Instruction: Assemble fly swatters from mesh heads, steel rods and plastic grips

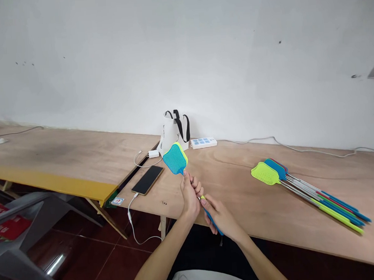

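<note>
Stacked fly swatters, a blue head over a yellow-green one, are held up in front of me above the table's front edge. My left hand is closed around their shafts just below the heads. Lower down, my right hand wraps the handles, where blue and a bit of yellow-green show. How many swatters are in my hands I cannot tell. To the right, a pile of several more fly swatters lies on the table, with yellow-green, blue and red heads, metal shafts and coloured handles pointing toward the front right.
Left of my hands lies a phone on a white cable. Behind it stand a white bag with black handles, a charger and a power strip. A grey plastic chair is beside the wooden table. A wall rises behind.
</note>
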A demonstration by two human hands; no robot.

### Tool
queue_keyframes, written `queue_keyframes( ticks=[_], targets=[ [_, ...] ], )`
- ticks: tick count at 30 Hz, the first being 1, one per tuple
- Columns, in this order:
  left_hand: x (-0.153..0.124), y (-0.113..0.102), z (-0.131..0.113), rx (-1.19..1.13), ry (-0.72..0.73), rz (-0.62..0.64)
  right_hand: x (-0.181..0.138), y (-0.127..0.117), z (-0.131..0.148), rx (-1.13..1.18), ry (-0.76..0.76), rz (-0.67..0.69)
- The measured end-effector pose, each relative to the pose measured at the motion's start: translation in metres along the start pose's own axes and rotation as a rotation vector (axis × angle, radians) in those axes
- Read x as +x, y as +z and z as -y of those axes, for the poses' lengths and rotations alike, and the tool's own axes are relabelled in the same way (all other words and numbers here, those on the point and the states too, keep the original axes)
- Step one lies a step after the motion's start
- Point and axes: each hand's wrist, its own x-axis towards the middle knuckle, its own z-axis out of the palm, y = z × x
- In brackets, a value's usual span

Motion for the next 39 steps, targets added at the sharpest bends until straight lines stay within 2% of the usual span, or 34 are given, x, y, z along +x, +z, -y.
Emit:
queue_keyframes(
  ticks=[9,12,14,16,18,20,23,25,27,31,36,39],
  targets=[
    [0.011,-0.002,-0.021,-0.046,0.078,0.02,-0.011,0.008,-0.002,-0.038,0.032,-0.022],
    [0.027,-0.017,-0.053,-0.074,0.159,-0.057,-0.024,0.006,-0.013,-0.109,0.056,0.009],
    [0.04,-0.032,-0.083,-0.115,0.255,-0.112,-0.03,0.0,-0.019,-0.213,0.009,0.021],
    [0.05,-0.047,-0.109,-0.162,0.317,-0.11,-0.03,-0.01,-0.02,-0.31,-0.047,-0.028],
    [0.056,-0.056,-0.121,-0.182,0.323,-0.106,-0.018,-0.027,-0.017,-0.401,-0.069,-0.124],
    [0.058,-0.056,-0.115,-0.173,0.28,-0.086,0.004,-0.046,-0.013,-0.558,-0.107,-0.236],
    [0.056,-0.048,-0.082,-0.132,0.207,-0.09,0.046,-0.073,-0.014,-0.872,-0.072,-0.328],
    [0.056,-0.043,-0.055,-0.094,0.172,-0.14,0.07,-0.086,-0.019,-0.933,-0.053,-0.34],
    [0.058,-0.042,-0.033,-0.025,0.066,-0.136,0.085,-0.095,-0.028,-0.968,-0.06,-0.354],
    [0.061,-0.049,-0.008,0.154,-0.154,-0.016,0.091,-0.106,-0.048,-1.027,-0.075,-0.402],
    [0.061,-0.051,-0.003,0.209,-0.223,0.038,0.084,-0.111,-0.054,-1.036,-0.157,-0.407],
    [0.053,-0.046,-0.003,0.237,-0.245,0.108,0.083,-0.103,-0.044,-0.79,-0.282,-0.419]
  ],
)
